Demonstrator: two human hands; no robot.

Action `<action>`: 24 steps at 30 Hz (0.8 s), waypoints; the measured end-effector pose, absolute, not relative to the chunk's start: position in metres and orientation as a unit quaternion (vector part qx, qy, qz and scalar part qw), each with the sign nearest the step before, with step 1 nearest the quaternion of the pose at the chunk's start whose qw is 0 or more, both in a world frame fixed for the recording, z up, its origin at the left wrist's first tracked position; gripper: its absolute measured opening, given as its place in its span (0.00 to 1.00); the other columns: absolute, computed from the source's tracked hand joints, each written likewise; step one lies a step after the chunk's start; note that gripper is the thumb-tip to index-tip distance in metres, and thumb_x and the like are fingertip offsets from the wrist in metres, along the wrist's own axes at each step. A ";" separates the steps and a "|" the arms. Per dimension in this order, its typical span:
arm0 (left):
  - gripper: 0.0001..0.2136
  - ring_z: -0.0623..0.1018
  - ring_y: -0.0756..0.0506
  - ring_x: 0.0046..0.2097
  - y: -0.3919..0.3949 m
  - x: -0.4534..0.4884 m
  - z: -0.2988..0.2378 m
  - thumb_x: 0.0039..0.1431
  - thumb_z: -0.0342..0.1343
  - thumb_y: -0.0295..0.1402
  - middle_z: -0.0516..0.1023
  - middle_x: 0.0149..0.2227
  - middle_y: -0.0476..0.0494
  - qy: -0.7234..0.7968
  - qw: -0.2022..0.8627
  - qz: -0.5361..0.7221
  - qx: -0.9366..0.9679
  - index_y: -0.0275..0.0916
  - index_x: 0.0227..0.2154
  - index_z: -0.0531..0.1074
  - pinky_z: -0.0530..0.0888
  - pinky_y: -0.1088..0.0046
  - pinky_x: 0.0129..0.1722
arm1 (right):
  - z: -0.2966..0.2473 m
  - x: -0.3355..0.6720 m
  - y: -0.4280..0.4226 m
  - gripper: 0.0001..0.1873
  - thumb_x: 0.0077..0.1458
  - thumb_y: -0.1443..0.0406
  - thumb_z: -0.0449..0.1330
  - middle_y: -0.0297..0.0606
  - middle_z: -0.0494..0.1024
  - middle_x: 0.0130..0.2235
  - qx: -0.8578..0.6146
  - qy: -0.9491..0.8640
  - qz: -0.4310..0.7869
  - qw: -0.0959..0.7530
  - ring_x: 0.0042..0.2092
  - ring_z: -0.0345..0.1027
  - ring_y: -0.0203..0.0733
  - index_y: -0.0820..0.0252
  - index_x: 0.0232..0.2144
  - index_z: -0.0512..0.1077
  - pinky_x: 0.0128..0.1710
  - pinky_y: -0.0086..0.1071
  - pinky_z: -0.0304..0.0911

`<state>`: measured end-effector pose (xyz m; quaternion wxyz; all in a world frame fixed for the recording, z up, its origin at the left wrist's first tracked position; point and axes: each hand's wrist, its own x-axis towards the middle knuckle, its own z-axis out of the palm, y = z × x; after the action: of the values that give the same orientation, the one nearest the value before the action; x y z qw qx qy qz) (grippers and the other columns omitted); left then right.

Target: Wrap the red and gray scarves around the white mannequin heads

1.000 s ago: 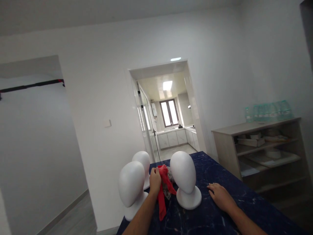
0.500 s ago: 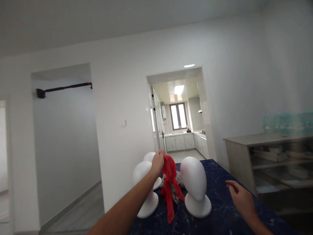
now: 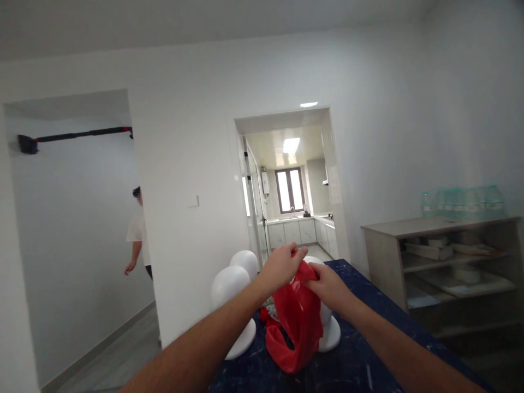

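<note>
Near: L hand (image 3: 283, 266) and R hand (image 3: 331, 285) both pinch the top of the red cloth (image 3: 297, 327), fingers closed on it. Cloth hangs over the tabletop (image 3: 347, 374), in front of the R white head form (image 3: 331, 334); lower-edge contact N/A (can't tell). Step in hand (judged): two-hand hold, cloth gathered. Next move (judged) calls for even grip, folds opened w/o bumping the form.
Mid: 2 more head forms (image 3: 230, 286) at L.
Far: open shelf unit (image 3: 380, 240) w/ pale box (image 3: 428, 249), contents unclear; bottles (image 3: 466, 202) on top.
</note>
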<state>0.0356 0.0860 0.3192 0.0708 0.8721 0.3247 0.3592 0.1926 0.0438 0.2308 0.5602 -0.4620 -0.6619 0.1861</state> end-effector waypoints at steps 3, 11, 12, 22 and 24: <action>0.18 0.75 0.45 0.33 0.089 0.023 0.325 0.57 0.62 0.54 0.79 0.30 0.51 0.280 0.087 0.234 0.927 0.43 0.35 0.76 0.62 0.71 0.31 | 0.235 0.230 0.039 0.11 0.56 0.62 0.64 0.33 0.83 0.35 -0.411 -0.660 0.351 0.522 0.34 0.72 0.39 0.59 0.40 0.79 0.36 0.33 0.65; 0.08 0.73 0.49 0.24 0.094 0.033 0.325 0.55 0.59 0.37 0.77 0.21 0.51 0.217 0.298 0.144 0.918 0.40 0.24 0.76 0.65 0.73 0.26 | 0.239 0.273 0.021 0.25 0.54 0.57 0.74 0.39 0.85 0.46 -0.379 -0.635 0.469 0.482 0.41 0.75 0.39 0.60 0.52 0.80 0.41 0.31 0.68; 0.09 0.74 0.49 0.25 0.093 0.040 0.324 0.56 0.58 0.36 0.77 0.22 0.50 0.200 0.360 0.164 0.896 0.39 0.25 0.76 0.67 0.74 0.27 | 0.237 0.270 0.020 0.26 0.53 0.57 0.74 0.40 0.85 0.48 -0.366 -0.635 0.483 0.480 0.42 0.76 0.41 0.59 0.52 0.80 0.43 0.33 0.70; 0.12 0.75 0.52 0.25 0.087 0.089 0.330 0.60 0.62 0.34 0.84 0.37 0.42 0.100 0.625 0.318 0.706 0.37 0.46 0.77 0.71 0.76 0.23 | 0.201 0.241 0.017 0.28 0.46 0.60 0.79 0.43 0.85 0.45 -0.256 -0.608 0.568 0.491 0.45 0.80 0.45 0.62 0.48 0.79 0.54 0.43 0.74; 0.12 0.72 0.54 0.24 0.087 0.086 0.341 0.61 0.61 0.33 0.84 0.39 0.41 0.096 0.627 0.323 0.703 0.38 0.48 0.76 0.68 0.77 0.22 | 0.201 0.252 0.013 0.28 0.49 0.59 0.77 0.43 0.86 0.45 -0.280 -0.582 0.576 0.501 0.43 0.81 0.46 0.62 0.51 0.78 0.51 0.45 0.77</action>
<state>0.0861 0.0874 0.3408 0.6268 0.7025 0.0959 0.3231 0.2523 0.0126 0.2010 0.5015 -0.2801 -0.5820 0.5756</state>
